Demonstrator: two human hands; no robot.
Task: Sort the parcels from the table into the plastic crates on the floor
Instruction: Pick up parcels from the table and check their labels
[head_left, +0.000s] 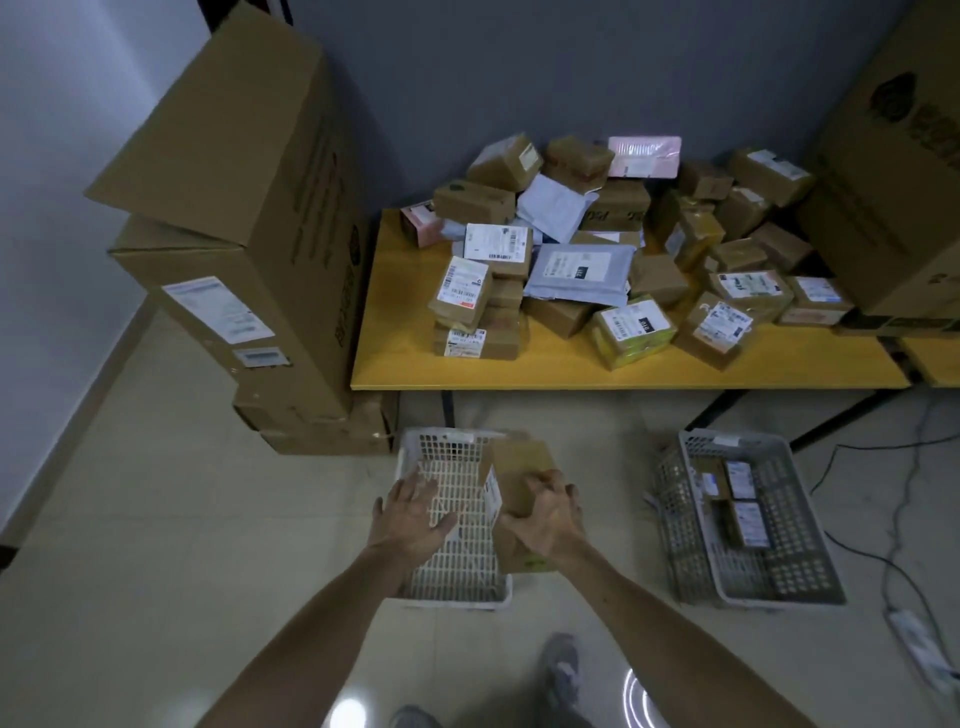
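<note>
Cardboard parcel (519, 467) hangs tilted over the white crate (457, 566), its near edge gripped by the right hand (545, 514); the left hand (415, 512) hovers alongside, fingers spread, holding nothing. It is probably best lowered flat onto the crate's floor before release.

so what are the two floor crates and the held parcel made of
The left crate looks like white moulded plastic and the right crate like grey plastic: both have regular slotted lattice walls. The parcel held by the right hand seems matte brown cardboard, with a white label on its side.
</note>
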